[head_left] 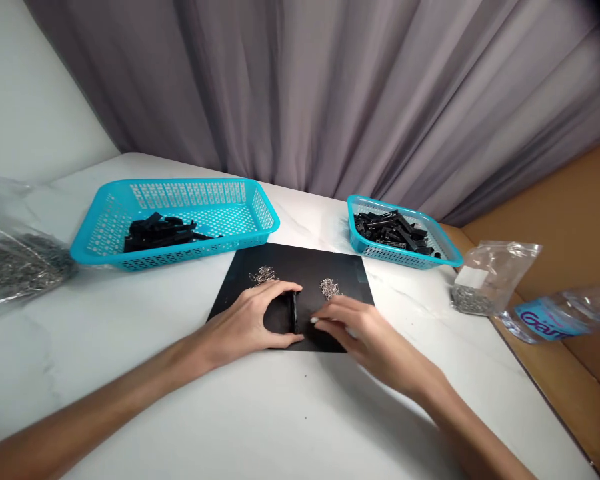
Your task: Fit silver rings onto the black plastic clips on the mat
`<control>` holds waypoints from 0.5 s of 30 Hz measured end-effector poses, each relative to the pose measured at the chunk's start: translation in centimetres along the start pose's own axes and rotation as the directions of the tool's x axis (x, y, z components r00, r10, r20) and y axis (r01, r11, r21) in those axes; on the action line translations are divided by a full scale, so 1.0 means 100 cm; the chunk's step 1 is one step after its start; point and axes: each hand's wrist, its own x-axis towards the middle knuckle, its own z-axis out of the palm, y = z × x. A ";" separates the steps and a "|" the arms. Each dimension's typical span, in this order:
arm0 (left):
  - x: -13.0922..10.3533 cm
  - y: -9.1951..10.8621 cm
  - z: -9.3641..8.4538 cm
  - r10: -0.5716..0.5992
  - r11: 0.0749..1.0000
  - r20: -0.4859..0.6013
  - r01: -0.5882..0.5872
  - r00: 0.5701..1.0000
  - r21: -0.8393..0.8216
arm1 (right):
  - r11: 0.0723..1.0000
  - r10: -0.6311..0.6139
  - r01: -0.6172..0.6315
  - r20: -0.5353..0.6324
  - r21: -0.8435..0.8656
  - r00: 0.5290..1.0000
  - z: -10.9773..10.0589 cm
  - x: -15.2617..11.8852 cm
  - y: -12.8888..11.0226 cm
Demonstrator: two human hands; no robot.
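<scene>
On a black mat [240,293] in front of me, my left hand [253,317] grips a narrow black plastic piece [294,312] by its two ends, thumb near and fingers far. Just to its right, my right hand [350,327] is closed in a pinch. A small whitish tip [314,321] shows at its fingertips; what it belongs to is hidden. Beyond the right hand lies a small pile of metal pins [329,288]. Another pile of shiny metal bits [263,275] sits behind the left hand.
A large turquoise basket [180,257] with black parts stands back left, a smaller turquoise basket [405,255] with black pieces back right. A clear bag of metal bits [23,267] lies far left. At right are a small zip bag [480,287] and a plastic bottle [555,317].
</scene>
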 end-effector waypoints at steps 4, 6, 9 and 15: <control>0.001 -0.001 -0.002 -0.020 0.999 0.029 0.019 0.999 0.027 | 0.979 0.124 -0.157 -0.240 -0.126 0.963 -0.015 -0.019 0.032; 0.001 -0.001 -0.003 -0.019 0.999 0.026 0.018 0.999 0.044 | 0.977 0.128 -0.166 -0.260 -0.131 0.957 -0.012 -0.030 0.049; 0.002 -0.001 -0.002 -0.004 0.998 0.008 0.004 1.000 0.070 | 0.976 0.096 -0.134 -0.214 -0.170 0.972 0.001 -0.041 0.063; 0.002 -0.003 -0.002 0.025 0.995 -0.009 -0.024 1.000 0.100 | 0.981 0.047 -0.093 -0.258 -0.170 0.965 0.004 -0.024 0.069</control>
